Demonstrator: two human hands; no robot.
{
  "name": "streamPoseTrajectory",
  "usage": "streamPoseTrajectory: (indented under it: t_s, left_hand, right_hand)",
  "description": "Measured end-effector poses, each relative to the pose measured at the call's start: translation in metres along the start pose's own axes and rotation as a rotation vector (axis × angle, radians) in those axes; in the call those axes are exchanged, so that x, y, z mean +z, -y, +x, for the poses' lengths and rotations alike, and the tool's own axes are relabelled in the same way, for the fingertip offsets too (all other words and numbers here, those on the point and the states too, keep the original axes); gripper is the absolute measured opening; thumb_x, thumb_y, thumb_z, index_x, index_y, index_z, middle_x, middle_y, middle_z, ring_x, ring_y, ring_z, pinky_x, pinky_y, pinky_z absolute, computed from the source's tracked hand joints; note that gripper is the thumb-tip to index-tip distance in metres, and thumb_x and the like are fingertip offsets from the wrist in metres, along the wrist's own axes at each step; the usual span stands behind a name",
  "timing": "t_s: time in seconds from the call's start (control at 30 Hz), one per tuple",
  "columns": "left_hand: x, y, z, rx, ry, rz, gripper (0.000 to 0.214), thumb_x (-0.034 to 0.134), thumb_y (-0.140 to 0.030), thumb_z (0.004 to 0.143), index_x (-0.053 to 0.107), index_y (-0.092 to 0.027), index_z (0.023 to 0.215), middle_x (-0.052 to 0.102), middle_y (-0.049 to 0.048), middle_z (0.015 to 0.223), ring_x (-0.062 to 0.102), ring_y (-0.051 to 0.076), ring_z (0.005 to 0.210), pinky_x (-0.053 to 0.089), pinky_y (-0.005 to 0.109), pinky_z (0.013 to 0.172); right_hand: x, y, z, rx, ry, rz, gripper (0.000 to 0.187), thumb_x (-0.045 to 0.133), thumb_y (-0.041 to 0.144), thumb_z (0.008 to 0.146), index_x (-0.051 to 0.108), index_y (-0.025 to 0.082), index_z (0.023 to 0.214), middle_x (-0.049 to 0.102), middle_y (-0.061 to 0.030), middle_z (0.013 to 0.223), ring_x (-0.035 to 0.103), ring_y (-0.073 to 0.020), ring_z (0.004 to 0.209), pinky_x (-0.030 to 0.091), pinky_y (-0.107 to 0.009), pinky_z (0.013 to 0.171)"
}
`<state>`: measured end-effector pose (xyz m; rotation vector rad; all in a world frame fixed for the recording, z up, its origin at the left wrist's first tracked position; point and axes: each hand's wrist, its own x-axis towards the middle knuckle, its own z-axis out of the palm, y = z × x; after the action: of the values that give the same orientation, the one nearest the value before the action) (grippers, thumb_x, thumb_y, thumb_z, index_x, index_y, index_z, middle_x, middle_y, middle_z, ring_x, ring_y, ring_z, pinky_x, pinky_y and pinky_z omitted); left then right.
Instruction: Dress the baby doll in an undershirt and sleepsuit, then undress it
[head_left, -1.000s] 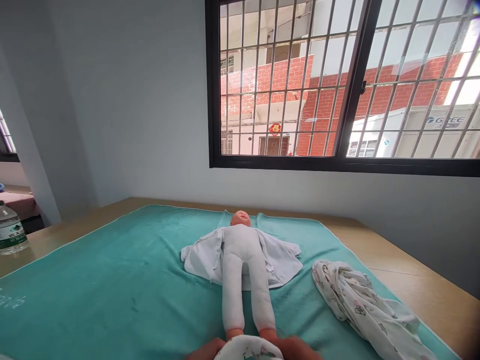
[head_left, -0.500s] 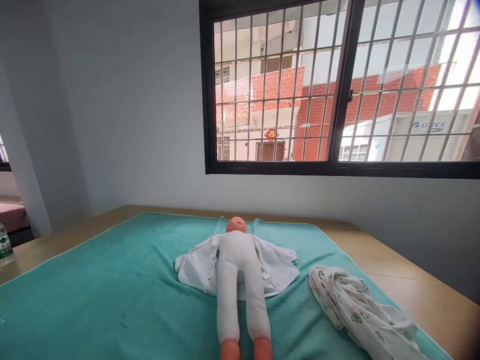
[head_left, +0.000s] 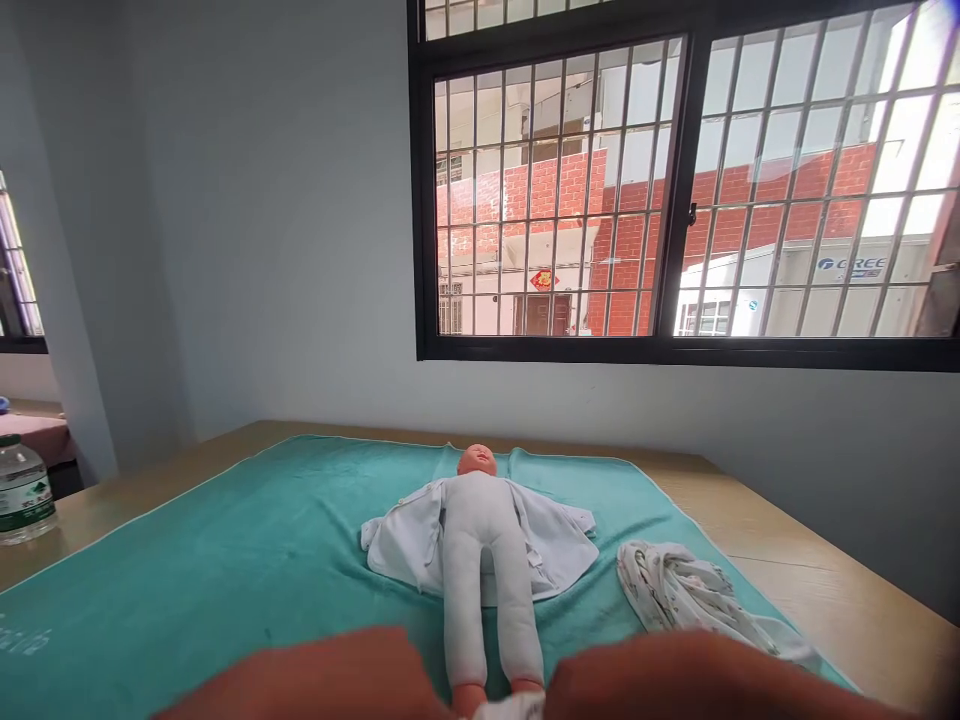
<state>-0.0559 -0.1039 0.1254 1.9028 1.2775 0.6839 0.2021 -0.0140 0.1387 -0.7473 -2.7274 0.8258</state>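
Note:
A baby doll (head_left: 491, 540) with a white cloth body lies on its back, head toward the wall, on a teal sheet (head_left: 225, 580). Beneath it a small white shirt (head_left: 409, 540) is spread open with its sleeves out to the sides. My left hand (head_left: 322, 680) and my right hand (head_left: 675, 680) come in at the bottom edge, blurred, by the doll's feet. Both look closed, knuckles up, fingertips hidden. Between them shows a bit of white cloth (head_left: 514, 708), apparently pinched by both; its full shape is out of view.
A crumpled white patterned cloth (head_left: 690, 590) lies right of the doll, partly behind my right hand. A clear plastic bottle (head_left: 26, 495) stands at the left on the wooden table (head_left: 780, 530). Behind are the wall and a barred window (head_left: 555, 210).
Both my hands have come into view from below with the white cloth between them. The view has tilted up slightly and shifted left. Doll and shirt lie as before.

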Motion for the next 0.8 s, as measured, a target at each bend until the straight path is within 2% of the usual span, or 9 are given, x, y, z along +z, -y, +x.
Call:
streamPoseTrajectory:
  t_s: [0.1,0.23,0.37,0.43,0.5,0.57,0.67,0.73,0.8]
  left_hand:
    - [-0.036,-0.031,0.014,0.025,0.06,0.122,0.029,0.079,-0.051,0.056,0.068,-0.026,0.065,0.063,-0.0039,0.06,0.052,0.015,0.052,0.036,0.023,0.049]
    - [-0.079,-0.071,0.023,0.12,-0.039,0.367,0.02,0.07,-0.042,0.069,0.065,-0.023,0.07,0.061,-0.0059,0.067,0.052,0.011,0.057,0.033,0.018,0.048]
    - [-0.092,-0.089,0.031,0.263,-0.545,0.538,0.023,0.059,-0.042,0.081,0.059,-0.021,0.073,0.057,-0.0036,0.07,0.05,0.011,0.063,0.038,0.019,0.055]
    - [-0.087,-0.094,0.038,0.424,-0.864,0.555,0.022,0.058,-0.039,0.083,0.056,-0.02,0.073,0.058,-0.0014,0.078,0.052,0.012,0.07,0.042,0.022,0.062]
    - [-0.08,-0.099,0.046,0.591,-1.051,0.513,0.018,0.059,-0.035,0.083,0.056,-0.019,0.074,0.06,0.0014,0.092,0.056,0.014,0.084,0.046,0.025,0.073]
    - [-0.073,-0.102,0.054,0.659,-1.075,0.425,0.012,0.058,-0.032,0.085,0.059,-0.02,0.083,0.059,0.0033,0.111,0.055,0.017,0.102,0.047,0.028,0.084]
    - [-0.067,-0.089,0.056,0.499,-1.034,0.102,0.03,0.057,-0.039,0.086,0.055,-0.027,0.114,0.053,0.0042,0.13,0.053,0.02,0.116,0.049,0.031,0.087]
    - [-0.059,-0.066,0.048,0.289,-0.905,-0.221,0.049,0.054,-0.051,0.086,0.045,-0.028,0.129,0.058,0.0068,0.126,0.059,0.023,0.109,0.052,0.033,0.081]
    - [-0.043,-0.037,0.036,0.098,-0.655,-0.503,0.061,0.046,-0.063,0.085,0.047,-0.023,0.131,0.067,0.0097,0.113,0.065,0.026,0.098,0.054,0.036,0.076]
  right_hand:
    - [-0.019,0.02,-0.004,-0.026,0.142,-0.092,0.021,0.075,0.039,0.061,0.07,0.024,0.075,0.058,0.0056,0.059,0.052,-0.0111,0.054,0.039,-0.022,0.051]
    - [-0.068,0.044,0.017,-0.028,0.019,-0.162,0.024,0.076,0.039,0.064,0.069,0.02,0.078,0.061,0.0035,0.071,0.052,-0.0119,0.064,0.039,-0.022,0.058]
    - [-0.097,0.053,0.034,-0.146,-0.314,0.162,0.025,0.073,0.04,0.069,0.063,0.019,0.077,0.061,0.0012,0.081,0.055,-0.0137,0.073,0.043,-0.026,0.066]
    - [-0.097,0.059,0.044,-0.257,-0.498,0.342,0.024,0.073,0.038,0.069,0.06,0.019,0.076,0.062,-0.0017,0.097,0.057,-0.0164,0.087,0.046,-0.03,0.074]
    - [-0.09,0.068,0.057,-0.347,-0.523,0.438,0.025,0.077,0.034,0.064,0.059,0.018,0.074,0.059,-0.0035,0.11,0.056,-0.0191,0.1,0.046,-0.033,0.082]
    - [-0.078,0.076,0.071,-0.358,-0.423,0.502,0.027,0.078,0.032,0.062,0.06,0.017,0.075,0.061,-0.0036,0.105,0.056,-0.0198,0.099,0.046,-0.033,0.082]
    - [-0.06,0.085,0.094,-0.301,-0.367,0.628,0.029,0.076,0.037,0.066,0.06,0.017,0.08,0.061,0.0002,0.082,0.057,-0.0162,0.079,0.046,-0.03,0.072]
    - [-0.049,0.087,0.108,-0.274,-0.422,0.716,0.032,0.074,0.041,0.067,0.055,0.017,0.077,0.057,0.0029,0.074,0.053,-0.0128,0.069,0.042,-0.026,0.065]
    - [-0.034,0.088,0.124,-0.246,-0.505,0.793,0.034,0.072,0.044,0.069,0.05,0.018,0.075,0.052,0.0047,0.069,0.048,-0.0108,0.064,0.039,-0.023,0.061]
